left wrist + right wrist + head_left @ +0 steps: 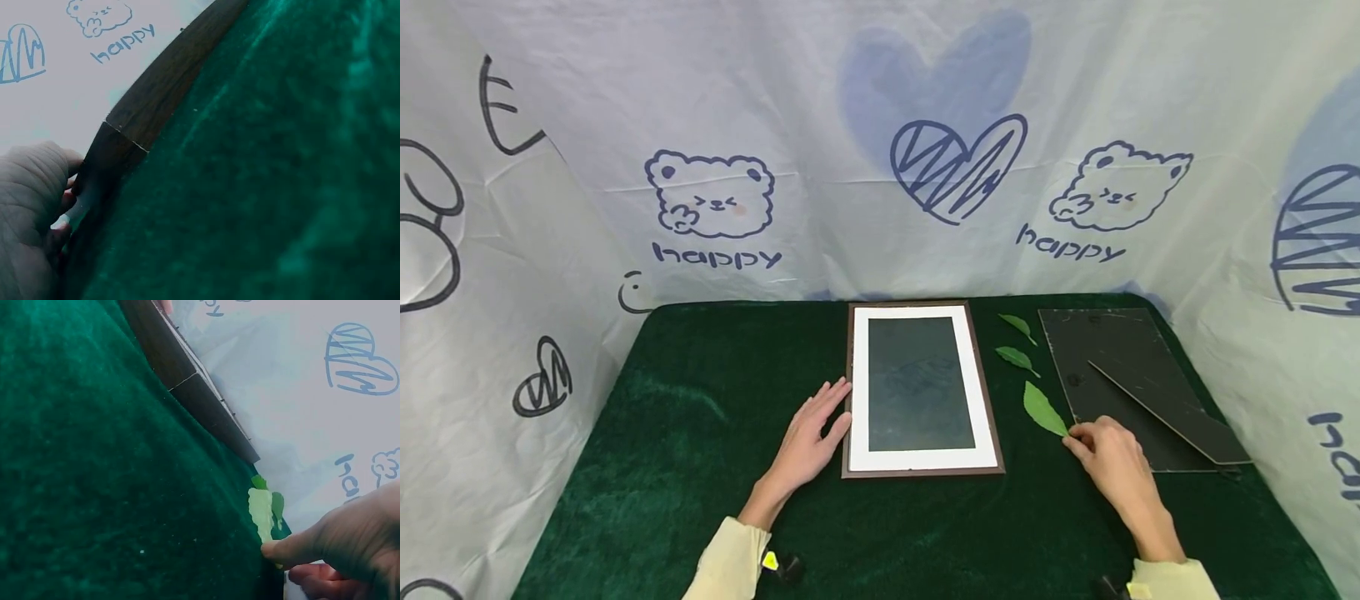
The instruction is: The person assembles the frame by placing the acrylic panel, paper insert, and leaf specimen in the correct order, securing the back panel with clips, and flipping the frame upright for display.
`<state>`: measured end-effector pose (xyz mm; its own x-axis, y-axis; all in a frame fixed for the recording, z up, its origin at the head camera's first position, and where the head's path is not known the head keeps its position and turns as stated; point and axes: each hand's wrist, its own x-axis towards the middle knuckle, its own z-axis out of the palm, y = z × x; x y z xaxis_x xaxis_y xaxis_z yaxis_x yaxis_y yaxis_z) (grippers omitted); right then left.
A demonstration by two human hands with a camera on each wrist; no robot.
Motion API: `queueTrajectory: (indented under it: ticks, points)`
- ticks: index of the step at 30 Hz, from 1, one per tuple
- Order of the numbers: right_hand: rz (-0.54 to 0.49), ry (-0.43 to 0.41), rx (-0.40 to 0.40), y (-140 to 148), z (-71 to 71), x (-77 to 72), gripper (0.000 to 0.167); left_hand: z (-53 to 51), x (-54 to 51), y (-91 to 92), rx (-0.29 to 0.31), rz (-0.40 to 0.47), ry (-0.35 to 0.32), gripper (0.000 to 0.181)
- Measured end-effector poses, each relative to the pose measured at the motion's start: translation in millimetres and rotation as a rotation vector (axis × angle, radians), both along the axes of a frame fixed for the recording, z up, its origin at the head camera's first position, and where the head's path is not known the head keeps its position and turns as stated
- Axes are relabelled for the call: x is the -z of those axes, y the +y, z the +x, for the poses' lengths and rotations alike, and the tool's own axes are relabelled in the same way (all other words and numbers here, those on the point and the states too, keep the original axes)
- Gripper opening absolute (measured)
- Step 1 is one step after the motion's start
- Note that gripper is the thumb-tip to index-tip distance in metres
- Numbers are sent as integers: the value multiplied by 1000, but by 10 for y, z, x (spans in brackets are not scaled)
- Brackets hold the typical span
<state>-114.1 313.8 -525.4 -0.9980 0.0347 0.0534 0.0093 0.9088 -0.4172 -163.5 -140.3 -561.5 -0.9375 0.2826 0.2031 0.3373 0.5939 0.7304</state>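
A brown picture frame [998, 454] with a white mat border and a dark middle lies on the green cloth. Against its left edge rests my left hand [808, 437], fingers extended; the left wrist view shows this hand [31, 212] beside the frame's wooden side [150, 94]. My right hand [1112, 458] pinches the stem end of the largest green leaf [1042, 408], to the right of the frame. In the right wrist view, thumb and fingers meet at the end of that leaf [261, 512]. Two smaller leaves, one upper [1018, 325] and one lower [1017, 358], lie farther back.
On the right lies a black backing board [1105, 333] with a stand flap [1172, 417] raised from it, close to my right hand. Green velvet cloth [715, 433] covers the table. A white printed curtain [820, 225] hangs behind and along both sides.
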Motion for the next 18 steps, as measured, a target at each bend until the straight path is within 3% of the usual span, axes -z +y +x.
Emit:
queueTrajectory:
  ticks: [9, 18]
  points:
    - [-26, 72, 71, -39, 9, 58, 7, 19, 29, 44, -47, -22, 61, 50]
    - [-130, 257, 3, -190, -209, 28, 6, 17, 58, 41, -48, -11, 67, 50]
